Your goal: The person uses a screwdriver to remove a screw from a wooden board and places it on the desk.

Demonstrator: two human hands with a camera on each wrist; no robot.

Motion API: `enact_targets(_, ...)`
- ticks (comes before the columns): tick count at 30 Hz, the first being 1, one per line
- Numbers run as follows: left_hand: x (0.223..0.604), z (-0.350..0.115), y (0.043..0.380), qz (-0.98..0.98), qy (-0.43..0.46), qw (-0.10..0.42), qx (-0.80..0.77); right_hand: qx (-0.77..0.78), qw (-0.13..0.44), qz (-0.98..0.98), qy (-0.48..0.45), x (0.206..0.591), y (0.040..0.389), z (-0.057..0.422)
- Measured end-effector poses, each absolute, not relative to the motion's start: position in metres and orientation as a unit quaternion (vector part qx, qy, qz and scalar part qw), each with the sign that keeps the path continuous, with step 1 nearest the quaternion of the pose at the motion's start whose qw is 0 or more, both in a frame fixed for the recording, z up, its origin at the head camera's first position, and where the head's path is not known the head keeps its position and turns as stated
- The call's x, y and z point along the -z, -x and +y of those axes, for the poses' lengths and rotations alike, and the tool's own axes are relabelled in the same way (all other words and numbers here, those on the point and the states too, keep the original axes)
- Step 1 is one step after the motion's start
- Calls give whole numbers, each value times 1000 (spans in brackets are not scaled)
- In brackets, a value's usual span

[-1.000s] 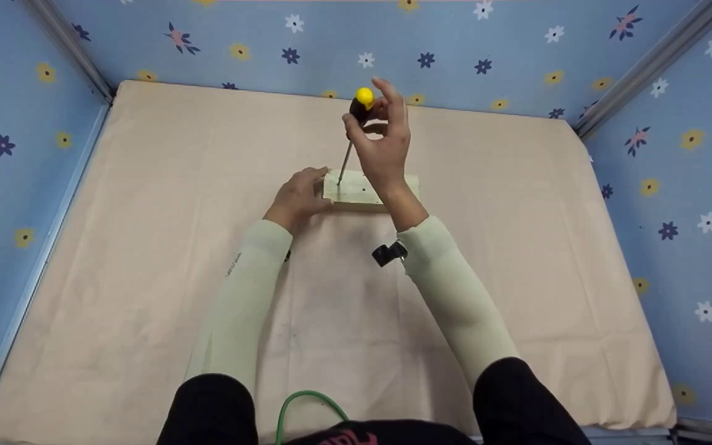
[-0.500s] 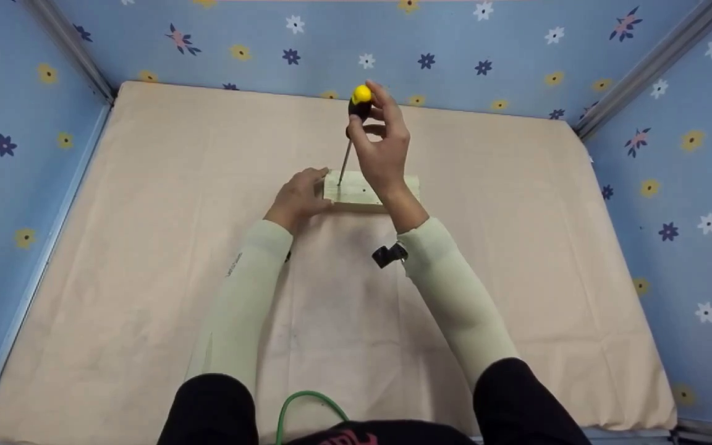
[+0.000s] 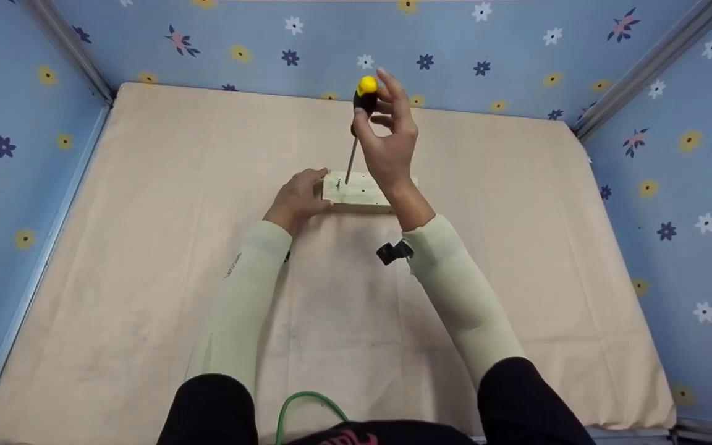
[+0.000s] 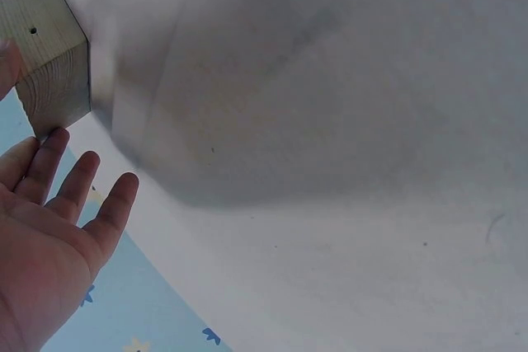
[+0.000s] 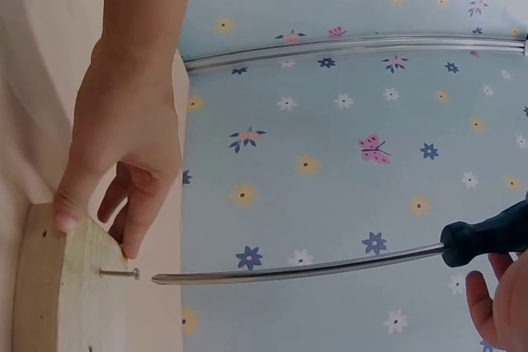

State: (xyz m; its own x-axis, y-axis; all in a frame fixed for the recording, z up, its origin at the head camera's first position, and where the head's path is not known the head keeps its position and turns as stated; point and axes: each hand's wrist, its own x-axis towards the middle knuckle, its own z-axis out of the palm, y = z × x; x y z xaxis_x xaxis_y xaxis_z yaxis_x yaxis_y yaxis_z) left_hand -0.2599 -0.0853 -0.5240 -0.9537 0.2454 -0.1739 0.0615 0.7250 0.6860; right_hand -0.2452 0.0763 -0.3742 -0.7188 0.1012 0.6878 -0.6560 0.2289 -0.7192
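A pale wooden block (image 3: 359, 196) lies on the cloth in the head view, with small dark holes in its top. My left hand (image 3: 297, 196) grips the block's left end between thumb and forefinger; its other fingers are spread in the left wrist view. Near that end a screw (image 5: 120, 273) stands partly out of the wood. My right hand (image 3: 388, 142) holds a screwdriver (image 3: 366, 99) by its black handle with a yellow end. In the right wrist view, the screwdriver's shaft (image 5: 297, 272) points at the screw head, with a small gap between tip and screw.
A beige cloth (image 3: 486, 278) covers the table. Blue flowered panels (image 3: 331, 37) stand at the back and both sides. A green cable (image 3: 309, 394) loops near the person's body at the front edge.
The screwdriver's tip has come off the screw and shifted slightly right and up with my right hand. My left hand and the block have stayed in place.
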Motion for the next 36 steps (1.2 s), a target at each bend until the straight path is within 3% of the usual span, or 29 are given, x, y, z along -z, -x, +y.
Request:
enact_targets(19,520,-84,259,909,-39,167,-379,-583,274,-749,-156,378,266,140)
enact_targets(27,521,-84,258,910,-50,153,-381,-548,260,-788,-104,376,260,168)
enact_targets(36,522,-85,259,911,-60,148,-379,-511,205,-834,-40,414,286,213)
